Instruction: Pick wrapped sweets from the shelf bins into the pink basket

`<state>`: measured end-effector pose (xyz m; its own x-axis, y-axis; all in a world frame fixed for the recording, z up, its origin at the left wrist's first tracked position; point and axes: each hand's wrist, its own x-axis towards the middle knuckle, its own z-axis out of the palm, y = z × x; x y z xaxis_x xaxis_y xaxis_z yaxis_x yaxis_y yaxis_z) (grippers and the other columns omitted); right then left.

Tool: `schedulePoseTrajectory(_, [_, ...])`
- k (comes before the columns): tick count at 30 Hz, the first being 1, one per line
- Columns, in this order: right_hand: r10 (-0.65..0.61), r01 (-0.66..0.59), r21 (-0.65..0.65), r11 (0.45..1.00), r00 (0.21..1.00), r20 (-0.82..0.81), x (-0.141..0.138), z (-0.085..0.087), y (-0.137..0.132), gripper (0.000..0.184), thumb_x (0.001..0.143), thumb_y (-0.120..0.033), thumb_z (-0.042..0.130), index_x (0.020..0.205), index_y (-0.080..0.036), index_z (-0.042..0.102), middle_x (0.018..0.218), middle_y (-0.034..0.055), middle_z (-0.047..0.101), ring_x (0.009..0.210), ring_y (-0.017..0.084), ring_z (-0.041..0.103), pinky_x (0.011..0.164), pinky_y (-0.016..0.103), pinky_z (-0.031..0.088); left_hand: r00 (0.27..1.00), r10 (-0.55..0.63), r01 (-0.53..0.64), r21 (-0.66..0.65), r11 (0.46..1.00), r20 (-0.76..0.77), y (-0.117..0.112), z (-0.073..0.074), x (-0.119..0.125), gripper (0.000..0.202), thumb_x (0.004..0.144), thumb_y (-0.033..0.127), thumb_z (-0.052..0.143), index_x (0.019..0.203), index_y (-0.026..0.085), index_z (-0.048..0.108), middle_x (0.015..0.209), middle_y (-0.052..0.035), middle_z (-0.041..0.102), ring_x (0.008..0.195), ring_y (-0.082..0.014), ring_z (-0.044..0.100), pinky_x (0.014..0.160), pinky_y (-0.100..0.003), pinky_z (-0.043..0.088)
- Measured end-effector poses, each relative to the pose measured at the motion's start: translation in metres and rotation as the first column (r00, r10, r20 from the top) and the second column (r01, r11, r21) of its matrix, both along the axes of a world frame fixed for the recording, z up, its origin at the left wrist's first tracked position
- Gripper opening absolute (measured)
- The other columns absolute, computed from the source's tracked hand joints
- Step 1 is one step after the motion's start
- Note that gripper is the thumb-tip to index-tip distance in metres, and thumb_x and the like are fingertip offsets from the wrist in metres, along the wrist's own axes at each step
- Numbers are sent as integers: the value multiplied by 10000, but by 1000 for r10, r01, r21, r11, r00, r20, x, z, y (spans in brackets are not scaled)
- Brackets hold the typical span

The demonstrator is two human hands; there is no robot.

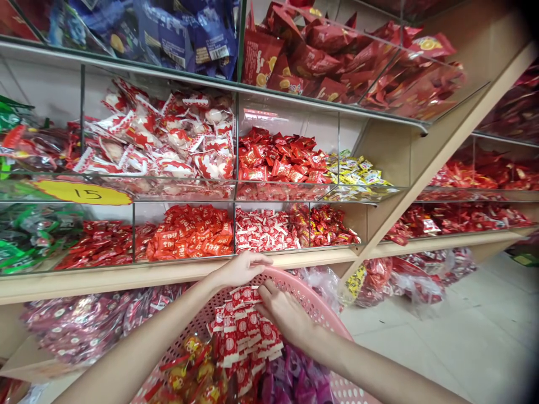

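Observation:
A pink perforated plastic basket (324,306) stands below the shelf front. My left hand (242,269) is at its far rim, fingers stretched to the right and no object seen in them. Inside the basket, my right hand (286,311) curls its fingers at the upper right of a pile of red-and-white wrapped candies (242,331); the fingertips are partly hidden against the wrappers. Beside that pile are purple wrapped candies (290,376) at the right and clear packets with yellow and red contents (197,373) at the left.
Divided shelf bins hold orange-red candies (193,233), red-and-white candies (267,230) and other sweets. A wooden shelf edge (126,278) runs just beyond the basket. A yellow tag (84,192) reads 15. Bagged goods (84,322) lie underneath; tiled floor (442,336) is at right.

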<state>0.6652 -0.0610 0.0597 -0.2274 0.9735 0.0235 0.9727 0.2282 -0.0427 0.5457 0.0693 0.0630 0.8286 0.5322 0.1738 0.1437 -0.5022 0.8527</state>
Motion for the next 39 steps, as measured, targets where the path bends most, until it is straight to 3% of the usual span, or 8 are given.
schedulePoseTrajectory(5, [-11, 13, 102, 995, 1000, -18, 12, 38, 7, 285, 928, -418, 423, 964, -168, 554, 925, 99, 667, 719, 234, 659, 559, 294, 424, 999, -20, 20, 19, 1000, 27, 0, 1, 0, 264, 826, 181, 528, 1039, 142, 679, 1070, -81, 706, 995, -187, 642, 902, -303, 479])
schedulePoseTrajectory(11, [-244, 185, 317, 930, 956, 160, 57, 78, 63, 219, 921, -146, 393, 957, -155, 609, 822, 126, 672, 752, 224, 611, 631, 308, 392, 1000, -11, 10, 40, 999, 14, 1, 0, 1, 273, 824, 150, 509, 1042, 129, 671, 1095, -95, 696, 1011, -186, 640, 933, -336, 466])
schedulePoseTrajectory(16, [-75, -83, 329, 941, 895, 440, 91, 68, 97, 258, 859, -66, 439, 885, -142, 684, 1010, 160, 634, 1020, 289, 483, 914, 456, 323, 1000, 2, -2, 36, 999, 12, 1, 0, -1, 268, 821, 176, 527, 1045, 145, 672, 1101, -89, 695, 1017, -183, 639, 931, -343, 469])
schedulePoseTrajectory(24, [-33, -110, 285, 952, 890, 454, 103, 51, 107, 280, 841, -37, 442, 884, -146, 696, 995, 155, 637, 1010, 281, 467, 989, 493, 246, 1000, 2, -2, 31, 1000, 8, 0, 2, 0, 271, 825, 191, 530, 1047, 124, 670, 1097, -106, 693, 1012, -187, 640, 921, -323, 472])
schedulePoseTrajectory(29, [-21, -112, 344, 932, 932, 362, 106, 55, 103, 252, 872, -74, 420, 885, -139, 664, 971, 149, 631, 988, 266, 478, 956, 456, 288, 1000, 5, -5, 31, 1000, 0, 0, 2, 0, 264, 827, 186, 527, 1046, 131, 667, 1098, -103, 692, 1015, -190, 640, 926, -342, 470])
schedulePoseTrajectory(33, [6, 54, 430, 901, 991, -137, 98, 60, 91, 155, 878, -157, 464, 858, -163, 617, 946, 100, 634, 921, 220, 514, 835, 364, 380, 1000, -2, 2, 37, 999, 0, 0, 2, 0, 272, 828, 168, 512, 1050, 119, 661, 1111, -115, 685, 1026, -196, 634, 941, -358, 460])
schedulePoseTrajectory(36, [68, 185, 251, 950, 664, -745, 82, 62, 76, 115, 824, -278, 572, 808, -164, 582, 834, 46, 641, 778, 163, 559, 740, 308, 428, 1000, -7, 7, 38, 999, -1, 1, 1, 1, 280, 825, 145, 494, 1049, 108, 659, 1108, -120, 685, 1022, -197, 634, 941, -353, 456])
schedulePoseTrajectory(39, [-26, 103, -3, 995, 225, -974, 65, 65, 60, 217, 732, -351, 670, 791, -159, 586, 758, 2, 631, 703, 125, 570, 723, 289, 447, 1000, -16, 15, 26, 1000, 19, 2, -2, 1, 267, 814, 139, 501, 1023, 120, 665, 1086, -94, 695, 1012, -200, 633, 934, -341, 456])
